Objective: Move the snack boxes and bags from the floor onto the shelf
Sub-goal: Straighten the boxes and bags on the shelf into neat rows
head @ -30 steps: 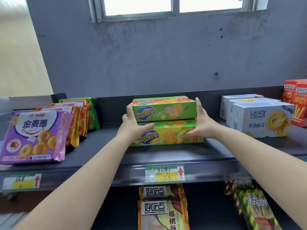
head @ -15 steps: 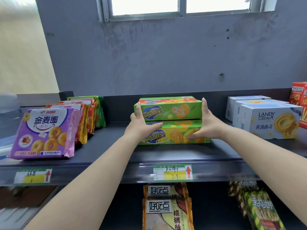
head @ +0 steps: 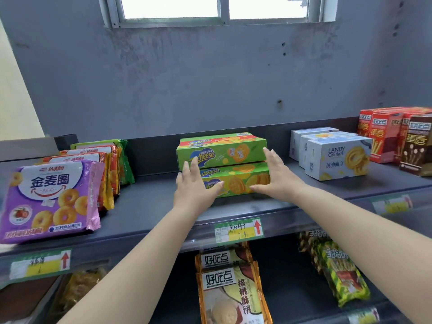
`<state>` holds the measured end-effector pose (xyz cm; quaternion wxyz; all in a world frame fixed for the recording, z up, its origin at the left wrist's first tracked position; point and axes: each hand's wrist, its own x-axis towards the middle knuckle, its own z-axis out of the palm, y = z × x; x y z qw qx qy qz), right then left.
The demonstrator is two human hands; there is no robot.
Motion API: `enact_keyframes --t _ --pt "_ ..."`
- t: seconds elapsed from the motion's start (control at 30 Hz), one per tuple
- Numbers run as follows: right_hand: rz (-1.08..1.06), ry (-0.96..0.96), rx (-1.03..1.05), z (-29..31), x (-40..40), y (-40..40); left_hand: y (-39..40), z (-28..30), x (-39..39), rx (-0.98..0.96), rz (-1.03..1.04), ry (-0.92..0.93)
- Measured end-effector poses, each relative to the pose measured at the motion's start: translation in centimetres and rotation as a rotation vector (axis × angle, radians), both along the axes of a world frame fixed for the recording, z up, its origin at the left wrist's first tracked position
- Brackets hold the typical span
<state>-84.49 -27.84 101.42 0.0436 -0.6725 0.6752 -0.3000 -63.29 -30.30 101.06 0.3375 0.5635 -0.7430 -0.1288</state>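
Two green Zecheese biscuit boxes are stacked in the middle of the dark shelf (head: 145,206), the upper box (head: 224,153) lying flat on the lower box (head: 238,181). My left hand (head: 194,185) is in front of the stack's left end with its fingers straight and spread, covering part of both labels. At the right end, my right hand (head: 278,176) is flat and spread, its fingertips by the upper box's corner. Neither hand is clasped round a box.
A purple ring-biscuit bag (head: 49,199) and several orange and green bags behind it stand at the left. White Landy boxes (head: 336,157) and red and brown stick boxes (head: 383,134) fill the right. On the lower shelf are walnut-cookie bags (head: 231,288) and green-yellow bags (head: 339,272).
Both hands have loosened from the sides of the green stack and now hover spread in front of it. The view has shifted right, showing more of the red boxes.
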Motion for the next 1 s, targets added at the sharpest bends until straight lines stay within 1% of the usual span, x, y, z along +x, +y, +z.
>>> enact_keyframes --t 0.13,0.27,0.4,0.57,0.77,0.9,1.0 --pt "-0.055 -0.054 -0.086 0.6 -1.0 1.8 1.1 0.4 0.2 -0.143 0.018 -0.031" --pt "-0.105 0.047 -0.119 0.9 -2.9 3.8 2.2 0.6 -0.9 -0.12 -0.021 -0.042" --pt "-0.138 0.058 -0.165 1.0 -5.2 4.8 2.8 0.9 -3.5 -0.16 -0.041 -0.053" --pt "-0.121 0.119 -0.262 1.8 -9.3 4.2 2.8 1.9 -8.4 -0.155 -0.072 -0.086" --pt "-0.081 0.195 -0.324 3.6 -15.8 2.2 1.5 3.3 -15.4 -0.183 -0.019 -0.101" --pt "-0.046 0.188 -0.37 5.0 -20.4 0.8 0.7 4.5 -20.4 -0.203 -0.01 -0.047" --pt "-0.025 0.169 -0.368 5.6 -23.3 0.0 -0.1 4.8 -23.4 -0.196 0.005 -0.038"
